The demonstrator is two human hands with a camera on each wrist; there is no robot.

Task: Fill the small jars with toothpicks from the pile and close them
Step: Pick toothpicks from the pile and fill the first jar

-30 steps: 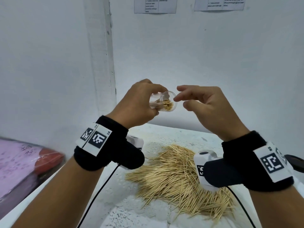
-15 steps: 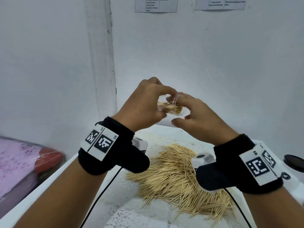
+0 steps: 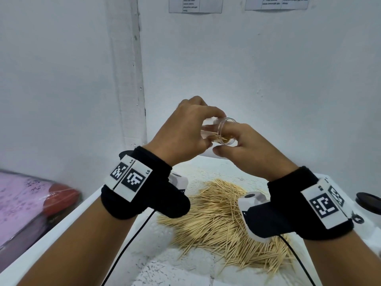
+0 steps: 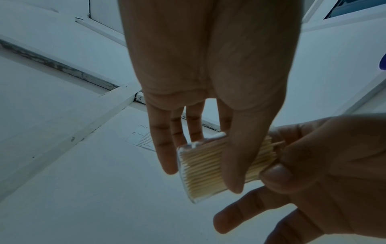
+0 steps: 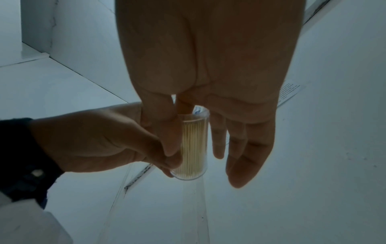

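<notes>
My left hand grips a small clear jar, held on its side above the table with its open mouth to the right. Toothpicks lie along the jar's lower side. My right hand meets the mouth: the index finger reaches inside and the thumb rests under the rim, while the other fingers stay straight. The left wrist view has the jar under my left thumb with the right hand at its mouth. The right wrist view shows the jar full of toothpicks. The toothpick pile lies on the table below.
The white table stands against a white wall with printed sheets. A container with a black lid stands at the right edge. To the left, below the table, lie a pink cloth and a red thing.
My right hand has moved left from beside the jar to its mouth, and its index finger has gone inside. The left hand has kept hold of the jar.
</notes>
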